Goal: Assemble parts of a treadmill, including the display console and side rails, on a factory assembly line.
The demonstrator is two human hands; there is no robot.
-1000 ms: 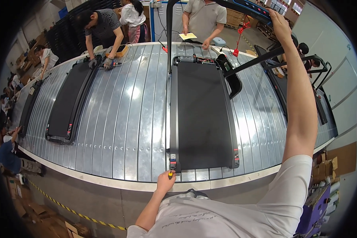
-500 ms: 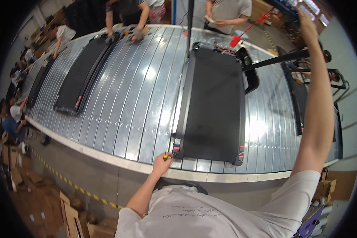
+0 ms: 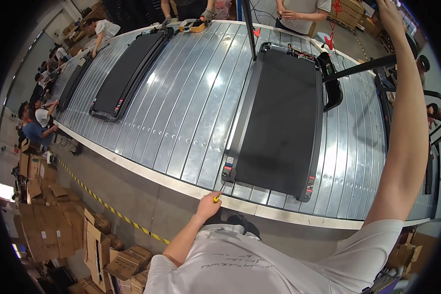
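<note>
A black treadmill [image 3: 281, 122] lies flat on the ribbed metal conveyor [image 3: 181, 112] right in front of me. My left hand [image 3: 208, 206] grips a yellow-handled screwdriver [image 3: 217, 196] whose tip points at the treadmill's near left corner [image 3: 227, 172]. My right arm is stretched far up to the right, and my right hand [image 3: 388, 9] reaches the top edge of the picture, above a black upright bar [image 3: 360, 67]. What that hand grips is cut off by the rim.
A second black treadmill [image 3: 127, 73] lies farther left on the conveyor. People stand at the conveyor's far side [image 3: 299, 12] and along its left end [image 3: 34, 125]. Flattened cardboard boxes [image 3: 59, 220] pile up on the floor, beside a yellow-black floor stripe [image 3: 112, 211].
My view has swung to the left, so the treadmill sits further right in the picture. My left hand stays at its near left corner with the screwdriver, and my right arm stays raised.
</note>
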